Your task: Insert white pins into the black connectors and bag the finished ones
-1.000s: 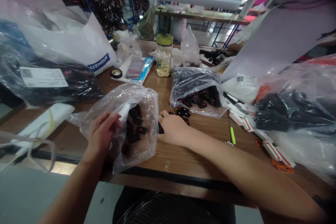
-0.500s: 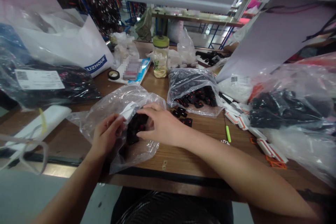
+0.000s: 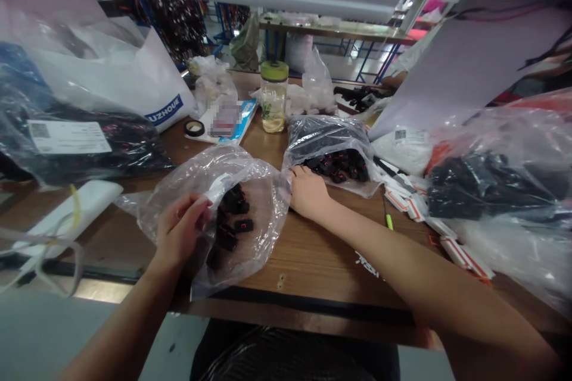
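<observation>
Plainly, black pieces (image 3: pixel 243 225) lie inside the near bag (image 3: pixel 268 238), just right of the left hand (image 3: pixel 181 229).
That hand pinches the bag's edge; the right hand (image 3: pixel 309 193) sits beside the far bag (image 3: pixel 326 131), its fingertips' grip impossible to tell.

On the table (image 3: pixel 322 262), 1 green-lidded bottle (image 3: pixel 274 101) stands beside 1 blue-and-white booklet (image 3: pixel 245 114), with 1 roll of black tape (image 3: pixel 195 133) at its left edge, 1 large white bag (image 3: pixel 129 74) farther left and 1 bright green stick (image 3: pixel 389 222) at right.
</observation>
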The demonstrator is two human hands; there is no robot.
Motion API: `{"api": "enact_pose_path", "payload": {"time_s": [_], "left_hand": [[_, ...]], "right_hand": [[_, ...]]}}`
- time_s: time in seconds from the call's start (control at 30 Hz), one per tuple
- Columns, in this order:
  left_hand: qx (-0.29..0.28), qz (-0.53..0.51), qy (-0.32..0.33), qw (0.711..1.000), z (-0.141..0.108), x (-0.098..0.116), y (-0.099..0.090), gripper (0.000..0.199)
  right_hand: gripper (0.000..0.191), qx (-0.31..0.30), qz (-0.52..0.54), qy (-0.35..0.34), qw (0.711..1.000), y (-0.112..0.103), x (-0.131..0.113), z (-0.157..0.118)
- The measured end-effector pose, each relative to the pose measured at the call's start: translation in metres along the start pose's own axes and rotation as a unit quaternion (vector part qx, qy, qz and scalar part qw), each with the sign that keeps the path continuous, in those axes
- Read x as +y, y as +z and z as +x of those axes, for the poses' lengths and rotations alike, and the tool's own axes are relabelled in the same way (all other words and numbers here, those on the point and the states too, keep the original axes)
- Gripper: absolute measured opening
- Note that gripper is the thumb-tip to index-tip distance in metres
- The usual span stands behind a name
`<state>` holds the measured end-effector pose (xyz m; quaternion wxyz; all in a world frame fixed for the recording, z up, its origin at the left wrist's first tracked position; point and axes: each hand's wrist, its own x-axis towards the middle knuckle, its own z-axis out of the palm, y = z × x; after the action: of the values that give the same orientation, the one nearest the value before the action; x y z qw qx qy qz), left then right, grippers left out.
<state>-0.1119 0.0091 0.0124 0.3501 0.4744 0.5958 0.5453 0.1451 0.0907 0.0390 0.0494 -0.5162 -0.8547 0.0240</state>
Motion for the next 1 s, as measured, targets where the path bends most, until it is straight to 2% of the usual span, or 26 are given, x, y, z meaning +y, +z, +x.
{"api": "enact_pose_path", "payload": {"time_s": [0.1,0.23,0.43,0.53,0.63,0.7,0.77,0.83,0.93,1.0], "left_hand": [[0.001,0.001,-0.002,1.0,0.0,0.001,0.0,0.019],[0.005,0.0,-0.002,1.0,0.0,0.0,-0.001,0.019],[0.013,-0.01,-0.012,1.0,0.0,-0.004,-0.002,0.017],[0.011,-0.011,-0.014,1.0,-0.001,-0.003,-0.001,0.017],[0.015,-0.001,-0.014,1.0,-0.001,0.0,0.0,0.017],[0.01,0.005,-0.011,1.0,-0.002,0.001,0.0,0.017],[-0.001,0.018,-0.004,1.0,-0.002,0.001,0.001,0.019],[-0.013,0.034,0.001,0.999,-0.003,0.002,0.001,0.02],[-0.02,0.04,0.002,0.999,-0.003,0.002,0.002,0.022],[-0.016,0.037,-0.003,0.999,-0.003,0.001,0.001,0.022]], "right_hand": [[0.04,-0.006,0.019,-0.013,1.0,0.007,0.0,0.002],[0.029,-0.026,0.065,-0.051,0.996,0.012,0.005,-0.008],[0.024,-0.026,0.16,-0.06,0.985,0.014,0.023,-0.02],[0.025,-0.041,0.275,-0.018,0.96,0.004,0.038,-0.019],[0.03,-0.01,0.406,0.045,0.913,-0.015,0.04,-0.017],[0.027,0.051,0.448,0.024,0.892,-0.027,0.026,-0.016],[0.022,0.103,0.468,-0.036,0.877,-0.032,-0.002,-0.014],[0.022,0.119,0.468,-0.089,0.871,-0.031,-0.035,-0.01],[0.025,0.122,0.404,-0.168,0.891,-0.027,-0.067,-0.004],[0.027,0.138,0.359,-0.19,0.903,-0.028,-0.064,-0.007]]}}
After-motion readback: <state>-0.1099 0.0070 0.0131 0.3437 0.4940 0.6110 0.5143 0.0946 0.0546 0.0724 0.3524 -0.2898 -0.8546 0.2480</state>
